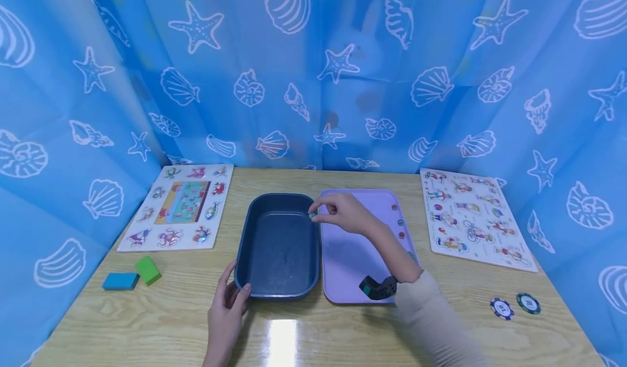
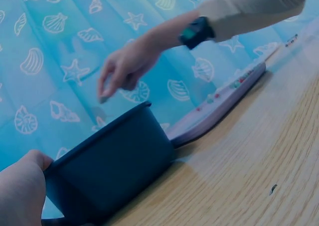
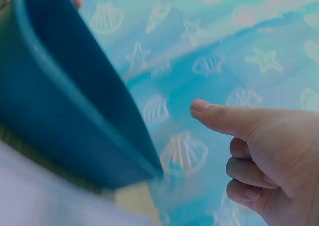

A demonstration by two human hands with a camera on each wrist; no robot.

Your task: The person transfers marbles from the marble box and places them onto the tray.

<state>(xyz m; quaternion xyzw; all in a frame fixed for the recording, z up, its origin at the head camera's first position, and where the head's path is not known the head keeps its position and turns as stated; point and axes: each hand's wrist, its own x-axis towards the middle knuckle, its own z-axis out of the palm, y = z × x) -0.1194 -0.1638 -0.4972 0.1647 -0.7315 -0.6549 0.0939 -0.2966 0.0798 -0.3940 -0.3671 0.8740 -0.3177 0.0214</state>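
My left hand [image 1: 226, 315] grips the near left corner of a dark blue rectangular basin [image 1: 281, 294]. Its thumb [image 2: 42, 158] lies at the rim in the left wrist view. Over the basin's right rim, toward the far corner, my right hand [image 1: 345, 213] pinches a small round green piece [image 1: 313, 214] between thumb and index finger; its exact kind cannot be told. The other fingers of that hand are curled in the right wrist view. A lilac tray [image 1: 348, 269] stands right of the basin, with several small red and green pieces [image 1: 401, 223] along its right side.
A sea-animal puzzle board [image 1: 147, 214] lies at the left, near a green block [image 1: 147, 270] and a blue block [image 1: 120, 281]. On the right are a second puzzle board [image 1: 470, 214] and two poker chips [image 1: 502, 308]. A blue shell-patterned curtain [image 1: 303, 127] borders the table.
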